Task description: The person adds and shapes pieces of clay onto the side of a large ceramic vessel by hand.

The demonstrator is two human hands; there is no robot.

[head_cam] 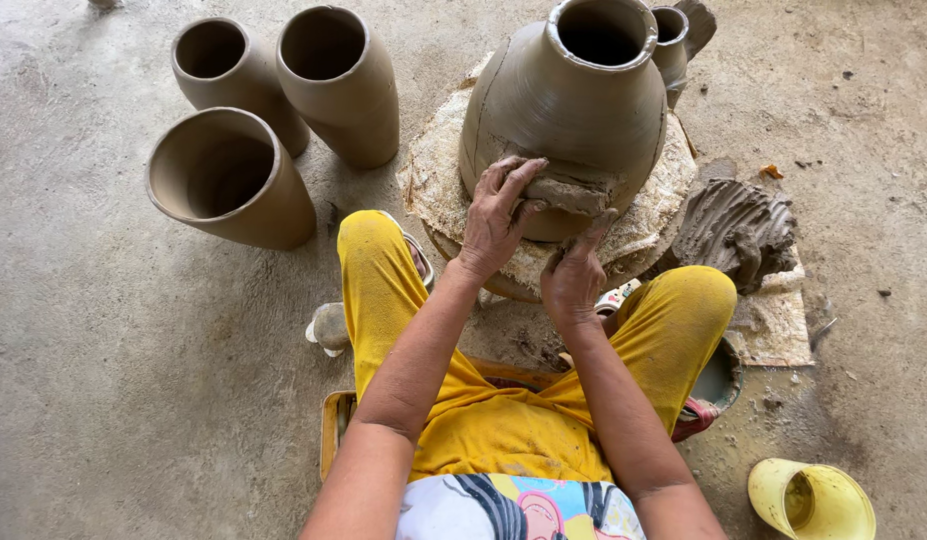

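Wet grey clay covers both hands in the head view. A large clay pot [569, 100] stands upright on a round turntable [439, 190] covered with a pale, crusted mat, on the concrete floor [104, 350] just in front of the seated person's knees. The left hand [499, 215] lies against the pot's lower wall, fingers [514, 180] curled and pressed onto a strip of soft clay [579, 192] stuck there. The right hand [574, 272] sits just below and beside it, fingers together, their tips pushing up into the underside of the same strip. Neither hand lifts anything; both press.

Left of the turntable stand three open clay tubes [339, 85], close together, one tilted toward the camera. A heap of raw clay [734, 228] rests on a mat to the right, near the knee in yellow trousers [674, 325]. A yellow plastic jug [812, 500] sits at the lower right, well apart from the pot.
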